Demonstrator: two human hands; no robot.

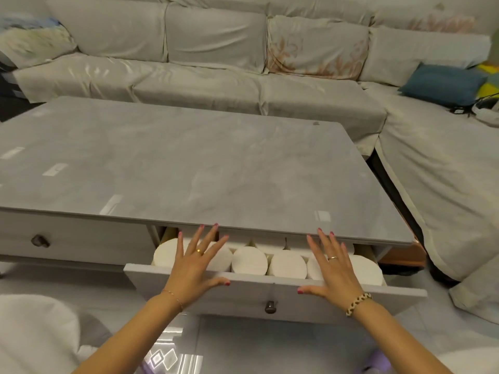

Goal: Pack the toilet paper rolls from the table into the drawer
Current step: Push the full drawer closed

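Note:
A white drawer (243, 292) with a dark round knob (270, 306) stands pulled out from under the grey table (175, 163). Several white toilet paper rolls (249, 259) stand upright inside it, packed side by side. My left hand (193, 263) lies flat with fingers spread over the rolls at the drawer's left, thumb along the front panel's top edge. My right hand (336, 268) is spread the same way over the rolls at the right, thumb on the panel's edge. No rolls show on the tabletop.
A second drawer with a knob (40, 241) is closed at the left of the table. A pale covered corner sofa (216, 71) runs behind and to the right, with a blue cushion (442, 83). White fabric (35, 333) lies at the lower left on the tiled floor.

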